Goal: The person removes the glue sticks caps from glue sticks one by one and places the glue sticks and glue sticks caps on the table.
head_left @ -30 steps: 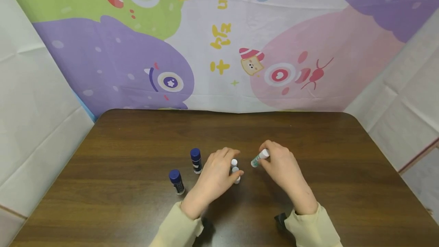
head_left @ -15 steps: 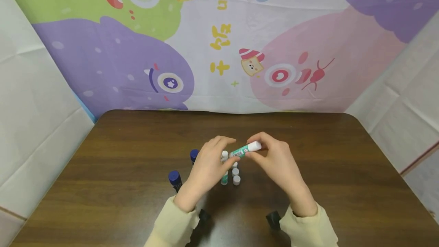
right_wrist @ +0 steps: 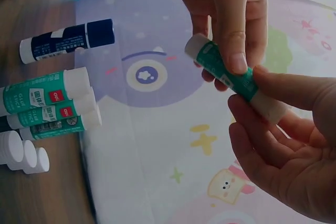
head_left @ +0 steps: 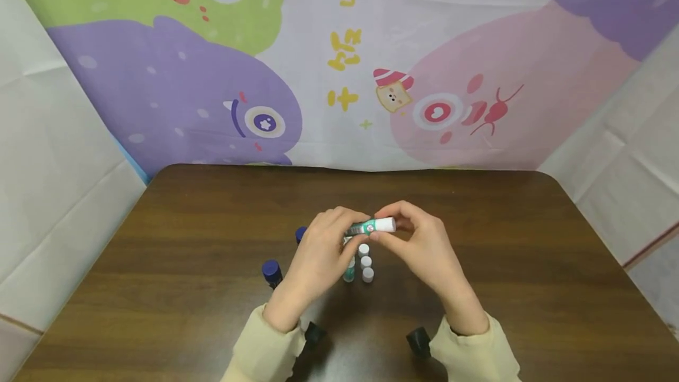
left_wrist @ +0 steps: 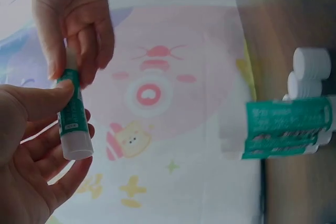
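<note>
A green-and-white glue stick [head_left: 366,227] lies nearly level between both hands, above the table. My left hand [head_left: 320,249] pinches its left end and green body, with the thumb [left_wrist: 44,100] along the label. My right hand [head_left: 424,246] grips the white cap end between thumb and fingers [right_wrist: 257,145]. Beneath the hands stand several green glue sticks [right_wrist: 37,95] in a row, partly hidden by my left hand in the head view. Beside them is a row of three short white cylinders [head_left: 366,262] like caps.
Two dark blue glue sticks stand to the left: the nearer blue stick [head_left: 272,273], and the farther blue stick [right_wrist: 68,40] mostly behind my left hand in the head view. The brown table [head_left: 504,240] ends at a printed cartoon cloth [head_left: 339,140].
My right hand has brought the glue stick leftward and up from the table's middle right. My left hand has moved off the white cylinders and taken hold of the stick's other end.
</note>
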Demonstrator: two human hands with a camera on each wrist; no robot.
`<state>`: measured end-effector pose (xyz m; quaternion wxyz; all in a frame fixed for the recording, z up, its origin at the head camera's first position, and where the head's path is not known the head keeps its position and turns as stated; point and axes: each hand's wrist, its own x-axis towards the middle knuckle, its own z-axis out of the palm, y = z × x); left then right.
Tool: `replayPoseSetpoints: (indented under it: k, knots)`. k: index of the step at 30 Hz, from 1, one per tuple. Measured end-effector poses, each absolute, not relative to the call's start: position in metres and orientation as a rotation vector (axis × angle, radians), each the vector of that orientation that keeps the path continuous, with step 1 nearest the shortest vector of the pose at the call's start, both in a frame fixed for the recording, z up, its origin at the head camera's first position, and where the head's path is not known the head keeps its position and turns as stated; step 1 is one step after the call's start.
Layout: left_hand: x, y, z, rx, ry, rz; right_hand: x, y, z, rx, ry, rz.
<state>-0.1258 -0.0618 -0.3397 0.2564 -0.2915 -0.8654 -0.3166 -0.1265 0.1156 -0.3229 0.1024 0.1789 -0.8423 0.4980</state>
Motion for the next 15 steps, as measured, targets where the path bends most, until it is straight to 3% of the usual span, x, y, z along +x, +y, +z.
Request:
replayPoseSetpoints:
  k: [15]
  knots:
    - [-0.125, -0.074, -0.332, -0.801, -2.326, -0.745, -0.125, 0.119, -0.321, 0.549, -2.532, 1.364]
